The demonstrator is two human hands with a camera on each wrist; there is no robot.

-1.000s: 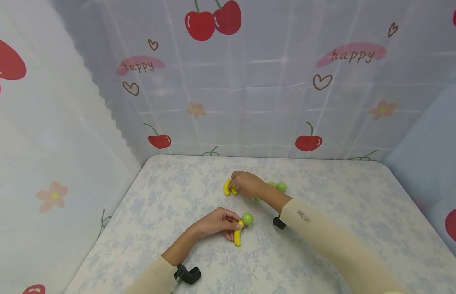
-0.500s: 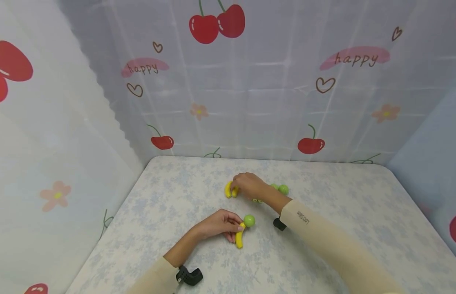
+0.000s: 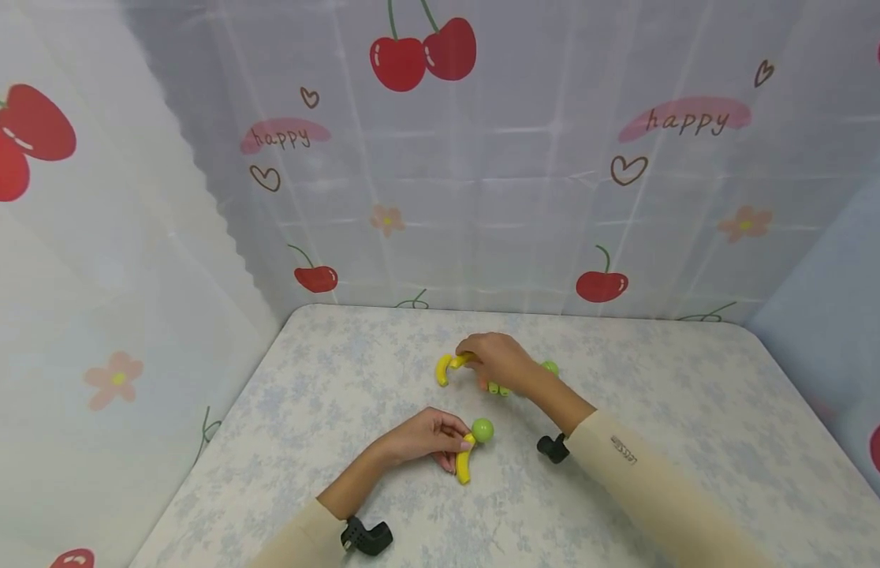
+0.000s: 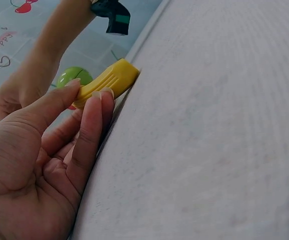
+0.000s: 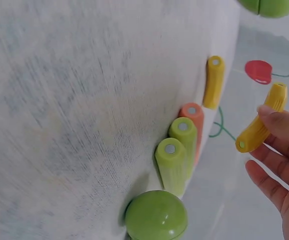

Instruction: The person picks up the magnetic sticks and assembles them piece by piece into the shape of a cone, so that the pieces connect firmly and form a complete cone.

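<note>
My left hand (image 3: pixel 426 438) pinches a curved yellow toy banana (image 3: pixel 464 464) between thumb and fingers, low at the table. A glossy green ball (image 3: pixel 482 430) lies just beyond the banana's upper end. Farther back, my right hand (image 3: pixel 502 361) holds a second yellow toy banana (image 5: pixel 259 125) by thumb and fingertips; the right wrist view has it raised, with a round spot on its end. To the left of that hand, a third yellow banana (image 3: pixel 443 369) rests on the table.
Beneath and beside the right hand lie two light green sticks (image 5: pixel 170 157) and an orange one (image 5: pixel 192 112). A green ball (image 3: pixel 550 368) shows behind the right wrist. The table (image 3: pixel 341 371) ends at a curtain (image 3: pixel 482 205) with printed cherries.
My right hand has picked the second banana up from beside the third and drawn it slightly right. The left hand keeps its pinch; the head view has shifted a little.
</note>
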